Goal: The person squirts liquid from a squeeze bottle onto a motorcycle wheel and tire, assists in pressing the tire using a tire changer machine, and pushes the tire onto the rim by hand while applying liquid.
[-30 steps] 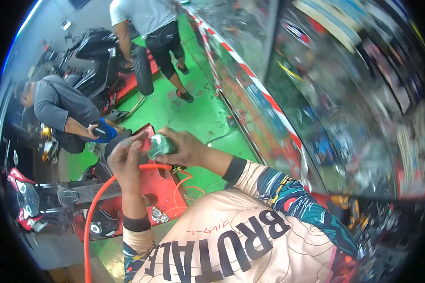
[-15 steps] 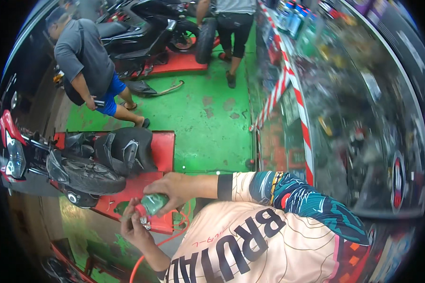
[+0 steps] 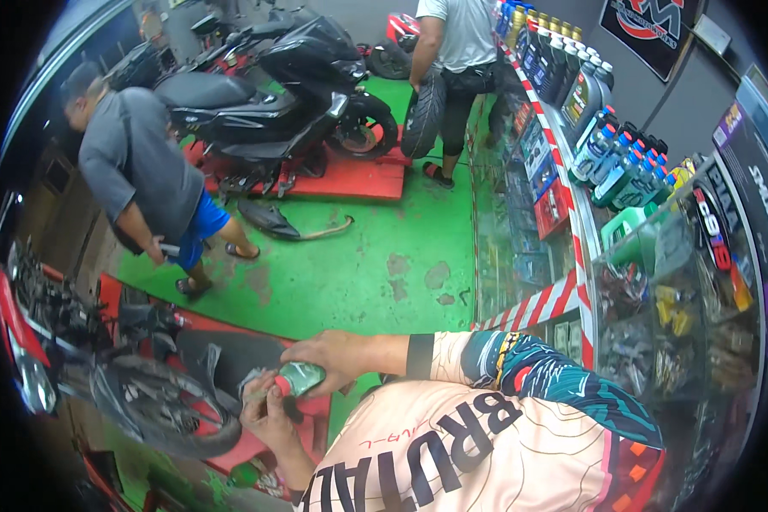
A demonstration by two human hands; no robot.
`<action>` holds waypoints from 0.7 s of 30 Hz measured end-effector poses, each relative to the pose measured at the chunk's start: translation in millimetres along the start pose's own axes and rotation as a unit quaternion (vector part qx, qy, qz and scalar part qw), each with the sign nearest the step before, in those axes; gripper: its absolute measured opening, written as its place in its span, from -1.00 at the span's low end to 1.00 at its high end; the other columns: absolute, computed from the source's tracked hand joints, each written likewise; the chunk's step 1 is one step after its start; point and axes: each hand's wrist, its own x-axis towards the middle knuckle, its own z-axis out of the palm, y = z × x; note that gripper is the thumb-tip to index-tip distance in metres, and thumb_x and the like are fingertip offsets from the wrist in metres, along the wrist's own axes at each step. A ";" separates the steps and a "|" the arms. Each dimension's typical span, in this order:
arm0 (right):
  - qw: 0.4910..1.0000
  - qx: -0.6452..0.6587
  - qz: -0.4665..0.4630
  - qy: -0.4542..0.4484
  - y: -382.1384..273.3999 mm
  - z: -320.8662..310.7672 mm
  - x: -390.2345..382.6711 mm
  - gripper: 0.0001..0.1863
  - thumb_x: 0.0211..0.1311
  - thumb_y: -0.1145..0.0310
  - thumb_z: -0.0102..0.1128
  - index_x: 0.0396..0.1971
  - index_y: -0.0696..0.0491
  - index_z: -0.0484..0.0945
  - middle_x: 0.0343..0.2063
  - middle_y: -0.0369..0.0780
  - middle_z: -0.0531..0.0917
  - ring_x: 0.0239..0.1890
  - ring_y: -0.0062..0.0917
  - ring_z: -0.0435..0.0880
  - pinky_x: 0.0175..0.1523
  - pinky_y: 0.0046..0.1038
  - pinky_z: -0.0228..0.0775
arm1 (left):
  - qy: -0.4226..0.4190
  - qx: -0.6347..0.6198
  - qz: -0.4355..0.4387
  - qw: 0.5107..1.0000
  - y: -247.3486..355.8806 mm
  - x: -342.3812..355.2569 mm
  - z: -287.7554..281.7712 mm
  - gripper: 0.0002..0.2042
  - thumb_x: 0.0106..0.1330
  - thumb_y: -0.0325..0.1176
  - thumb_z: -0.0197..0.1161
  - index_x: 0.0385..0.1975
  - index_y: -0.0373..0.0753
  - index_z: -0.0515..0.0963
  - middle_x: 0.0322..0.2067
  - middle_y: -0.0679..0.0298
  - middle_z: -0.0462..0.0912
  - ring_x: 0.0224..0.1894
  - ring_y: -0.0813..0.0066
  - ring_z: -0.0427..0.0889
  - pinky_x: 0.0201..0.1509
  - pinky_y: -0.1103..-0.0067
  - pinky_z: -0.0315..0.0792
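Our R hand curls round a smooth, translucent green plastic btl.; L hand pinches its round red cap w/ thumb & fingers. We've btl. tilted btwn both hands, near a blk rubber motorcycle tire.

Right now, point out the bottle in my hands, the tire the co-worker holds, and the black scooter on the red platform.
Bottle (image 3: 305, 376): head view, on its green body.
Held tire (image 3: 425, 115): head view, on its tread.
Black scooter (image 3: 277, 102): head view, on its bodywork.
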 end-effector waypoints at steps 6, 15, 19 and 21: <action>0.993 -0.061 0.082 0.064 94.6 -127.6 -22.2 -0.21 -0.09 -0.06 0.44 0.11 0.09 0.44 -0.04 -0.11 0.62 -0.05 -0.20 0.64 0.02 -0.23 0.51 | -0.166 -0.113 -0.019 0.979 -22.5 110.4 151.0 -0.85 0.20 -0.47 0.38 -0.26 -0.33 0.64 -0.16 0.09 0.66 -0.04 0.27 0.61 0.15 0.37 0.43; 0.936 -0.023 0.225 0.272 277.8 -345.2 -108.9 -0.17 -0.16 0.00 0.55 0.11 0.00 0.33 -0.10 -0.03 0.60 -0.04 -0.08 0.61 0.07 -0.22 0.45 | -0.326 -0.049 0.027 0.944 -93.4 256.5 405.1 -0.18 0.17 -0.32 0.40 0.43 -0.19 0.09 0.30 0.05 0.33 0.33 0.16 0.34 0.33 0.24 0.25; 0.921 -0.029 0.211 0.325 343.4 -444.7 -139.2 -0.13 -0.20 0.10 0.62 0.12 -0.01 0.30 -0.12 -0.07 0.61 -0.03 -0.21 0.63 0.09 -0.28 0.44 | -0.264 0.046 -0.036 0.963 -193.4 287.5 462.9 -0.34 0.26 -0.54 0.25 0.39 -0.20 0.19 0.29 0.14 0.34 0.24 0.29 0.39 0.23 0.46 0.34; 0.890 0.053 0.254 0.376 375.8 -487.8 -145.6 -0.13 -0.23 0.20 0.65 0.12 -0.02 0.30 -0.13 -0.12 0.62 -0.03 -0.35 0.62 0.10 -0.35 0.42 | -0.227 0.126 -0.162 0.952 -259.7 283.4 463.4 -0.40 0.29 -0.43 0.26 0.34 -0.27 0.25 0.29 0.02 0.32 0.23 0.18 0.41 0.24 0.35 0.36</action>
